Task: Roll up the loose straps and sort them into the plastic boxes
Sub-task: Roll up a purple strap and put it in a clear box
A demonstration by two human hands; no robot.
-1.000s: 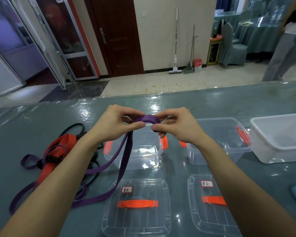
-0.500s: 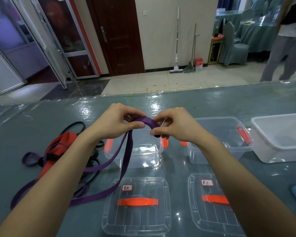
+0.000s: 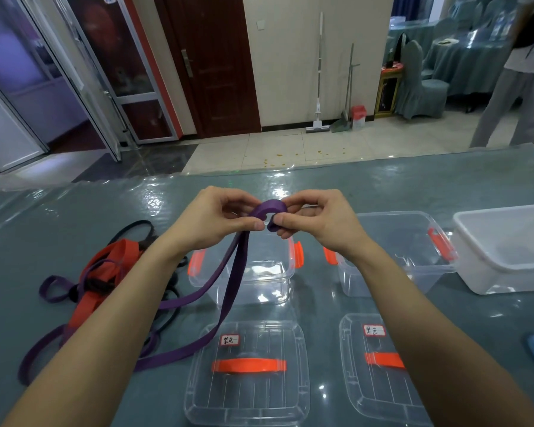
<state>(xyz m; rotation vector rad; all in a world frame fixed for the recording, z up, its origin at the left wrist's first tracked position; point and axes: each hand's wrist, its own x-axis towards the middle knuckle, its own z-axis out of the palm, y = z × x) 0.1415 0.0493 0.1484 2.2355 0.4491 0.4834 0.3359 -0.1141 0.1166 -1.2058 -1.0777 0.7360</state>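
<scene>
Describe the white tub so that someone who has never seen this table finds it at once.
Look at the grey-green table. Three open boxes stand in a row across it; the white tub is at the far right end. The left clear box and the right clear box are see-through with orange latches, while it is milky white with none.

Head-worn, facing forward-down, close over table [image 3: 383, 192]

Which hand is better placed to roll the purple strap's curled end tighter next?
The right hand: its fingers pinch the flat purple woven strap at its curled end; the left hand pinches where the long tail hangs down, probably better suited to feeding.
</scene>
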